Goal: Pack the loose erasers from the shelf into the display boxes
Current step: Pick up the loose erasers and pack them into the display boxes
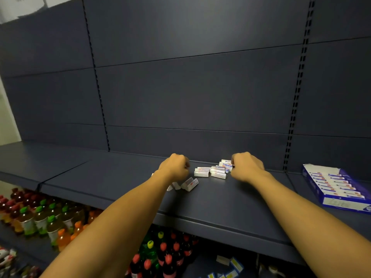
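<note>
Partly hidden: left hand (pixel 176 167) fingers unclear | right hand (pixel 246 167) fingers curled on erasers (pixel 218 170), grip unclear

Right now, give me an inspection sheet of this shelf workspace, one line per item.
Surface: dark shelf, bare at left.
Job's things: loose erasers piled mid-shelf, a few more nearer the front; display box at right, holding a row of erasers.
Clutter: nothing seen.
Hands: left hand curled, contents hidden; right hand curled at the pile's right edge, grip unclear.
Cables: nothing seen.
Surroundings: drink bottles on the lower shelf; slotted back panels behind.
</note>
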`<move>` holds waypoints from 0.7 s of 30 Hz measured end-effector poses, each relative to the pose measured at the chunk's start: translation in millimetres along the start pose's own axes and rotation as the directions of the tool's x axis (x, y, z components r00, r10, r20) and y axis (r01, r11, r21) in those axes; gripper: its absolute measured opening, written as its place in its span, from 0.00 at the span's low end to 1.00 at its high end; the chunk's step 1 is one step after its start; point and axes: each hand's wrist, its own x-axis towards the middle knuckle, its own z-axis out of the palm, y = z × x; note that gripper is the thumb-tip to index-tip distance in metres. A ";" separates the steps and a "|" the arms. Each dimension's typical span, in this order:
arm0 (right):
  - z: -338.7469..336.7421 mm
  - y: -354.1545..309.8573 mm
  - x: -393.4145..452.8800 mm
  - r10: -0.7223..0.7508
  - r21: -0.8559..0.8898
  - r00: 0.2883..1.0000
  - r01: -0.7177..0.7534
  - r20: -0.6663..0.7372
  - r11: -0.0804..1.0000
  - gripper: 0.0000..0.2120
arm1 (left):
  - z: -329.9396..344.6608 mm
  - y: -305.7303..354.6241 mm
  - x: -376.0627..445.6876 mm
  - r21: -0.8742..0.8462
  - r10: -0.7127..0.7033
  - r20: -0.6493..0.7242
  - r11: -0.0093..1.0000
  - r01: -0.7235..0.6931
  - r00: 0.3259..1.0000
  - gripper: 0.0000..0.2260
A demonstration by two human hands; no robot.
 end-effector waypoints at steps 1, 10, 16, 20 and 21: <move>3.7 2.3 6.1 0.008 0.006 1.000 -0.008 0.001 1.000 0.12 | 1.8 -1.1 8.5 -0.005 0.008 0.002 1.000 -0.008 1.000 0.14; 32.8 14.0 42.5 0.061 0.158 0.997 -0.053 -0.048 0.986 0.14 | 18.4 -7.0 63.5 -0.074 0.140 -0.031 0.987 -0.142 0.990 0.11; 54.4 7.5 54.6 0.120 0.275 0.980 -0.073 -0.157 0.959 0.16 | 28.2 -16.6 77.5 -0.164 0.228 0.013 0.961 -0.223 0.973 0.06; 65.5 4.8 57.6 0.130 0.264 0.973 -0.077 -0.192 0.961 0.14 | 34.6 -21.7 82.7 -0.167 0.316 0.071 0.939 -0.302 0.946 0.04; 66.4 5.3 58.1 0.129 0.260 0.973 -0.076 -0.193 0.963 0.14 | 36.1 -23.0 85.2 -0.167 0.331 0.084 0.935 -0.314 0.940 0.03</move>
